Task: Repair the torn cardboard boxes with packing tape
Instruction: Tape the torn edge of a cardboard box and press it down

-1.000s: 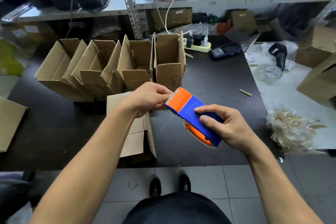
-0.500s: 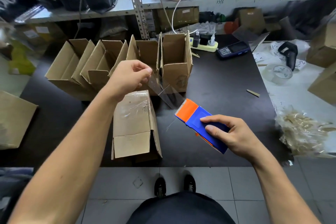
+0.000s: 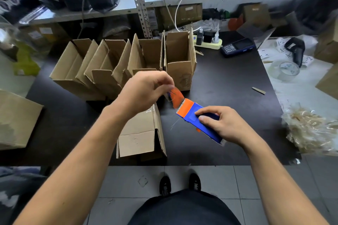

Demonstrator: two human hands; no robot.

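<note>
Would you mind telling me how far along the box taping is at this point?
Done: the box lying nearest already shows shiny clear tape on its top end. In hand: the right hand holds the blue and orange tape dispenser while the left hand pinches a strip of tape pulled from its toothed edge. Left: the row of open boxes behind shows no tape I can see.

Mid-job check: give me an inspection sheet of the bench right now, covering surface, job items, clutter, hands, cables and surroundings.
Surface: black table, white bench to its right.
Job items: taped box lying at the near edge; open boxes in a row behind; tape dispenser.
Clutter: tape roll, handset, bag, scanner.
Hands: left hand pinches the tape end; right hand grips the dispenser.
Cables: white cable to the power strip.
Surroundings: shelving, tiled floor.
</note>
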